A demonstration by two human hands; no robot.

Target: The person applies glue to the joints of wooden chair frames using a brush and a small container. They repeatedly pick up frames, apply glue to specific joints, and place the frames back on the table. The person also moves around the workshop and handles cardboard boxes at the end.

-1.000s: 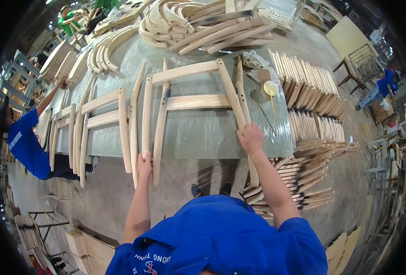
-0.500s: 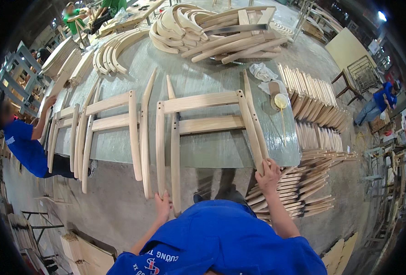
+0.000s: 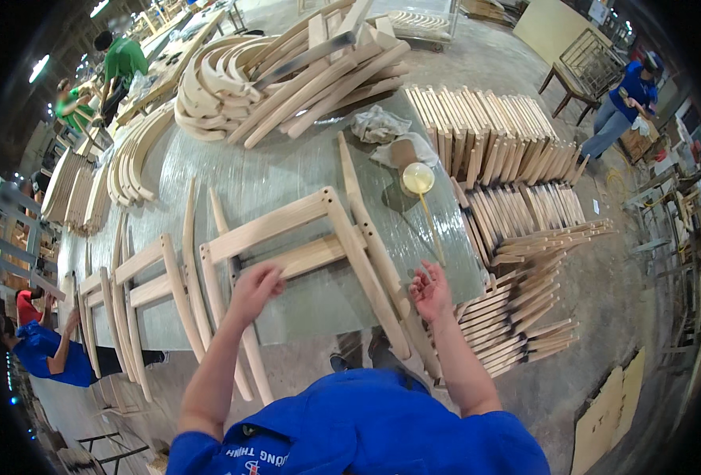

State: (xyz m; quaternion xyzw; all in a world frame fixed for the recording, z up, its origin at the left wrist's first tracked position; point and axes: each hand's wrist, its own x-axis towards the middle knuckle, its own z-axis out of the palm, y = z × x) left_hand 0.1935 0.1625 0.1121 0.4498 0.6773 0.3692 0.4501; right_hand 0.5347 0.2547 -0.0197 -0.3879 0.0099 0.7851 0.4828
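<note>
My left hand point(image 3: 254, 290) rests on the wooden chair-back frame point(image 3: 303, 241) at the near edge of the desk point(image 3: 287, 178). Its fingers are curled loosely over the lower crossrail, touching it; I cannot tell whether they grip it firmly. The frame lies flat on the desk, two crossrails between two long curved uprights, its leg ends overhanging the near edge.

My right hand point(image 3: 431, 291) is beside the frame's right upright, near the desk's near right corner. Its fingers are half open and hold nothing that I can make out; whether they touch the upright I cannot tell.

A second assembled frame point(image 3: 148, 281) lies along the near left part of the desk, just beside the first. A round yellowish cup with a long stick point(image 3: 419, 180) stands toward the right edge, with a crumpled cloth point(image 3: 378, 124) behind it. At the far edge lies a heap of curved wooden parts point(image 3: 287, 75). More bent pieces point(image 3: 132, 158) rest at the far left corner.

Off the right edge, stacks of flat wooden slats point(image 3: 497, 142) stand in rows, with a further loose pile point(image 3: 524, 317) lower down on the floor. A person in blue point(image 3: 45, 352) is working at the left end of the desk.
</note>
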